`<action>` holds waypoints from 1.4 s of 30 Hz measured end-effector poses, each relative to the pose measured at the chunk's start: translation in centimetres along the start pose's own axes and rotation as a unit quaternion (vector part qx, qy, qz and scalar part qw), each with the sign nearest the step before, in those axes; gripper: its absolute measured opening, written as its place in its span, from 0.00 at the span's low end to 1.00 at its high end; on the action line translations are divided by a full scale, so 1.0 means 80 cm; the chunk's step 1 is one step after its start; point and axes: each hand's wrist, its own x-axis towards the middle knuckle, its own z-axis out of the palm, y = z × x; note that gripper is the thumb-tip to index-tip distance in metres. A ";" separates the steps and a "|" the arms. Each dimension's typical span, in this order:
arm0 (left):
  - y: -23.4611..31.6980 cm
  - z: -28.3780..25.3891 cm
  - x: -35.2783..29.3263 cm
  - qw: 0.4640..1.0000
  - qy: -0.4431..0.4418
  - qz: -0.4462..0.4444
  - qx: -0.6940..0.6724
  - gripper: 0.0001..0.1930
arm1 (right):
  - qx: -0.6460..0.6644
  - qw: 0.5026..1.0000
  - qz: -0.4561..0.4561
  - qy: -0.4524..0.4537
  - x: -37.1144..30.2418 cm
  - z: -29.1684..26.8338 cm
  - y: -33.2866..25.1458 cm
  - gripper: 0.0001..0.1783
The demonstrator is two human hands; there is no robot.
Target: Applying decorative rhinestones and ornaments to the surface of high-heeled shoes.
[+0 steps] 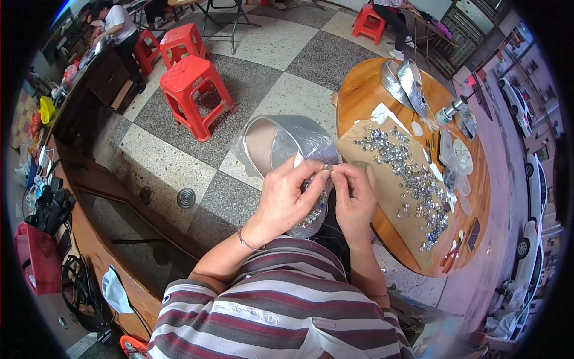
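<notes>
My left hand [286, 194] and my right hand [354, 200] meet above my lap, thumbs and fingertips pinched together. What lies between the fingertips is too small to make out. Just beyond and under them rests a silver-grey, shoe-like piece [302, 133] with a wide rounded opening, wrapped in clear plastic. Shiny stones [312, 218] show on its near part, partly hidden by my left hand. A small white tip [298, 159] sticks up beside my left fingers. A thin bracelet circles my left wrist.
On the right, a round wooden table [359, 78] bears brown paper [388, 197] strewn with loose gems [403, 158], silver shoe-like pieces [406, 87] and red-handled pliers [448, 258]. Red stools [194, 90] stand ahead. A wooden desk [128, 284] borders my left; people sit farther off.
</notes>
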 end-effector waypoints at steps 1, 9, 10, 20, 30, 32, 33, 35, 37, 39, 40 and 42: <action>-0.001 0.002 0.000 1.000 -0.001 0.001 0.000 0.06 | 0.002 1.000 0.005 -0.009 0.001 -0.003 -0.001 0.04; -0.009 0.021 0.011 0.999 0.005 -0.007 -0.038 0.09 | -0.076 0.995 -0.050 -0.033 0.019 -0.020 -0.002 0.05; -0.009 0.022 0.012 0.997 -0.011 -0.033 -0.065 0.10 | -0.080 0.995 -0.055 -0.036 0.021 -0.021 -0.001 0.05; -0.036 0.043 0.023 0.955 -0.028 -0.152 -0.253 0.12 | -0.035 0.999 0.000 -0.012 0.031 -0.031 0.019 0.07; -0.039 0.057 0.029 0.905 -0.068 -0.244 -0.340 0.11 | -0.064 0.996 0.002 -0.059 0.038 -0.042 0.020 0.08; -0.043 0.062 0.027 0.930 -0.037 -0.189 -0.314 0.11 | -0.071 0.995 0.009 -0.070 0.039 -0.045 0.014 0.08; -0.045 0.063 0.027 0.929 -0.037 -0.190 -0.314 0.11 | -0.079 0.993 0.015 -0.081 0.040 -0.046 0.011 0.08; -0.048 0.064 0.027 0.940 -0.032 -0.179 -0.289 0.11 | -0.087 0.992 0.023 -0.091 0.040 -0.048 0.010 0.08; -0.051 0.066 0.026 0.945 -0.031 -0.174 -0.277 0.11 | -0.099 0.990 0.007 -0.100 0.041 -0.049 0.010 0.08; -0.052 0.066 0.025 0.949 -0.035 -0.173 -0.261 0.10 | -0.106 0.989 -0.001 -0.105 0.040 -0.050 0.012 0.08; -0.052 0.065 0.025 0.951 -0.037 -0.173 -0.253 0.10 | -0.108 0.988 -0.014 -0.107 0.040 -0.051 0.014 0.08; -0.050 0.064 0.025 0.950 -0.038 -0.176 -0.255 0.10 | -0.112 0.987 -0.040 -0.110 0.039 -0.051 0.017 0.09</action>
